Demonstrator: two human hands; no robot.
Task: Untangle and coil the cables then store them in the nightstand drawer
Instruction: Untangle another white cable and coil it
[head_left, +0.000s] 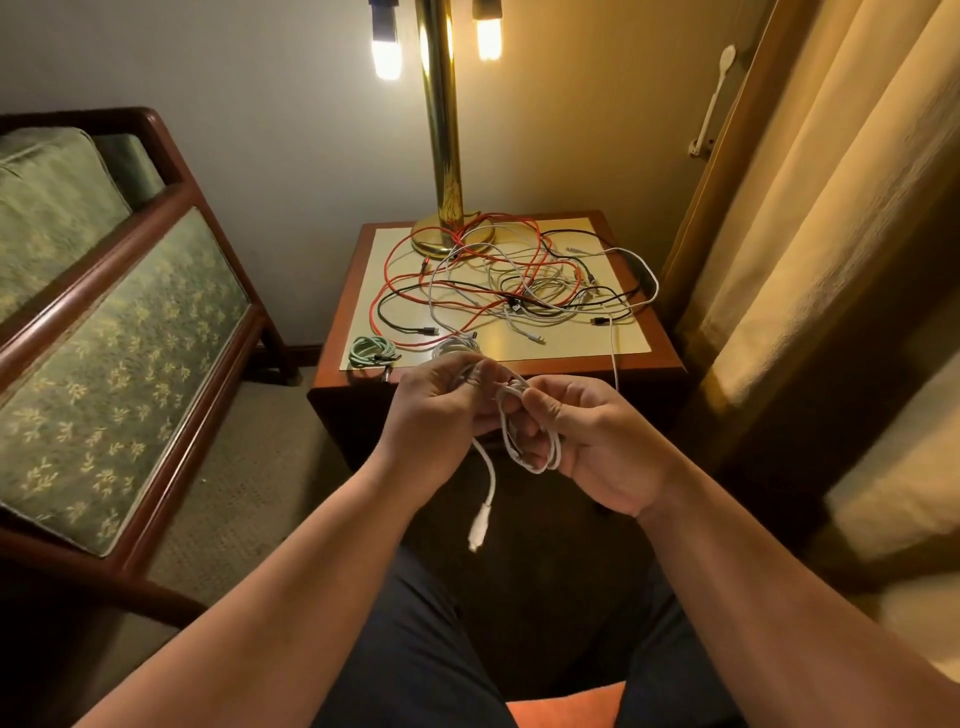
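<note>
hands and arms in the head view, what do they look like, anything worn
Two bare hands, left hand and right hand: no gloves, no watch or band at either wrist, no ring showing. Both forearms are uncovered to the frame edge; no sleeve is in view.

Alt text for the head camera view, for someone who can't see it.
A left hand and right hand hold a partly coiled white cable before a wooden nightstand, its plug dangling. On top lie tangled red, black and white cables, a coiled green cable and a brass lamp base.
</note>
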